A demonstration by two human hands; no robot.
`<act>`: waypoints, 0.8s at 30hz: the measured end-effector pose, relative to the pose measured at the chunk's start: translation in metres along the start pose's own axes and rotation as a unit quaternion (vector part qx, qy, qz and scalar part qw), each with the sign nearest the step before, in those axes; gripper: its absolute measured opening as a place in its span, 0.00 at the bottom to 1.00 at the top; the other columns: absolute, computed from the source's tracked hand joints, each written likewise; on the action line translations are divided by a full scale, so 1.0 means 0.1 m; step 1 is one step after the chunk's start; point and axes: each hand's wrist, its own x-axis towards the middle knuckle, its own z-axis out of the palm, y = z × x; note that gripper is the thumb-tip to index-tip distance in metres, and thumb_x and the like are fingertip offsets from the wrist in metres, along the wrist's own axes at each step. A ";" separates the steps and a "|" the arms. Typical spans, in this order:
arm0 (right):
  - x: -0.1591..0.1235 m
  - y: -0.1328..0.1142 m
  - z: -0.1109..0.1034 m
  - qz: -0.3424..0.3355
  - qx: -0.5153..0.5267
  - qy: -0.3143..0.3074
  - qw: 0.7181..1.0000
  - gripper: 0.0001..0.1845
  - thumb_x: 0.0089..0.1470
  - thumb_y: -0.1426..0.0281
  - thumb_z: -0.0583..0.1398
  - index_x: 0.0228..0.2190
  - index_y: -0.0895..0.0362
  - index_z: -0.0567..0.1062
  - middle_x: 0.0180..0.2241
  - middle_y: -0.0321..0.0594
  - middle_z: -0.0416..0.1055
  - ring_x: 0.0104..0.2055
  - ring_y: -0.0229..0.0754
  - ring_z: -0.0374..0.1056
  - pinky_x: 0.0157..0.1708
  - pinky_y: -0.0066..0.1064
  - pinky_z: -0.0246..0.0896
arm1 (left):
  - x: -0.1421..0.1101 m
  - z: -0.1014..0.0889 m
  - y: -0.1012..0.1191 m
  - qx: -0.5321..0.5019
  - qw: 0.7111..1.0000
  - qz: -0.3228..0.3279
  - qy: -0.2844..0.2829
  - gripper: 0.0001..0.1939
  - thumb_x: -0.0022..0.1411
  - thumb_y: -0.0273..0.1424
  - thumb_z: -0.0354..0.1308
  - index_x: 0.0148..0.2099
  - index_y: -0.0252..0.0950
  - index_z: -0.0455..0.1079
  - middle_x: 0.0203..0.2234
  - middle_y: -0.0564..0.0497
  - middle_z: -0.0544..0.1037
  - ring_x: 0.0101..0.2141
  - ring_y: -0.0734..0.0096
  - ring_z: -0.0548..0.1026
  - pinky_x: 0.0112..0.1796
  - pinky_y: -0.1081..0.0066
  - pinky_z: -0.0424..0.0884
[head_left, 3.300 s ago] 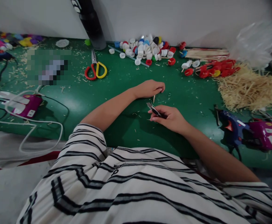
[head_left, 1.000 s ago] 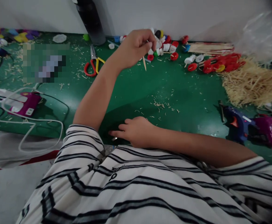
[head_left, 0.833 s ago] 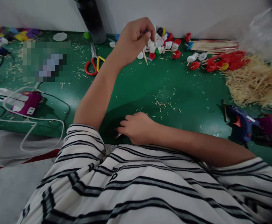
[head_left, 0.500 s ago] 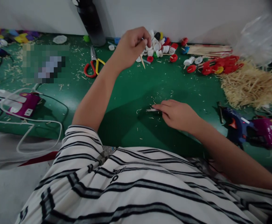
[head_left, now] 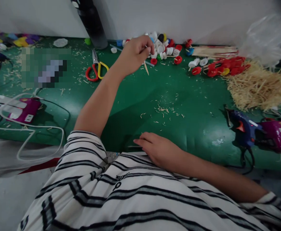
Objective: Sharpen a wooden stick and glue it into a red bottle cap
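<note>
My left hand (head_left: 136, 54) is closed in a pinch, raised in front of the heap of bottle caps (head_left: 163, 48). From under its fingers a pointed wooden stick (head_left: 146, 68) sticks out, tip down. Close to my shirt at the table's near edge is my right hand (head_left: 159, 149), its fingers curled round a utility knife. Only a thin pale strip of the knife (head_left: 135, 146) shows beyond the fingers; the handle is hidden under the hand. Between the hands, thin wood shavings (head_left: 163, 109) lie scattered on the green tabletop (head_left: 135, 96).
Scissors (head_left: 97, 69) with red and yellow handles lie left of my forearm. A black bottle (head_left: 93, 25) stands against the wall. On the right are red caps on sticks (head_left: 227, 65), a pile of shavings (head_left: 260, 86) and a blue glue gun (head_left: 245, 126). A purple power block (head_left: 28, 110) with cables sits left.
My left hand has gone from mid-table up toward the caps with the stick. My right hand swept to the near edge, out over the shavings, then back to the near edge with the knife.
</note>
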 end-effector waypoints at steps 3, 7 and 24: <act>0.01 -0.04 0.00 -0.002 -0.065 -0.028 0.997 0.18 0.67 0.79 0.56 0.53 0.61 0.80 0.41 0.47 0.78 0.41 0.46 0.68 0.37 0.36 0.60 | 0.00 0.00 0.01 0.004 1.000 -0.010 -0.008 0.13 0.69 0.22 0.50 0.39 0.43 0.73 0.20 0.58 0.57 0.24 0.72 0.53 0.31 0.63 0.52; -0.03 -0.03 -0.05 0.019 -0.108 -0.010 0.994 0.13 0.69 0.74 0.57 0.37 0.57 0.81 0.38 0.44 0.78 0.36 0.44 0.64 0.33 0.38 0.52 | 0.00 0.01 -0.04 0.022 1.000 -0.016 -0.007 0.13 0.69 0.23 0.50 0.39 0.44 0.73 0.23 0.56 0.63 0.26 0.72 0.56 0.33 0.63 0.55; -0.11 0.87 -0.46 0.306 -0.092 0.144 0.937 0.11 0.66 0.69 0.59 0.32 0.55 0.79 0.40 0.42 0.78 0.38 0.44 0.70 0.30 0.34 0.49 | 0.01 0.12 -0.41 0.065 0.996 -0.059 -0.022 0.10 0.70 0.26 0.51 0.40 0.45 0.72 0.20 0.57 0.63 0.28 0.70 0.59 0.37 0.61 0.62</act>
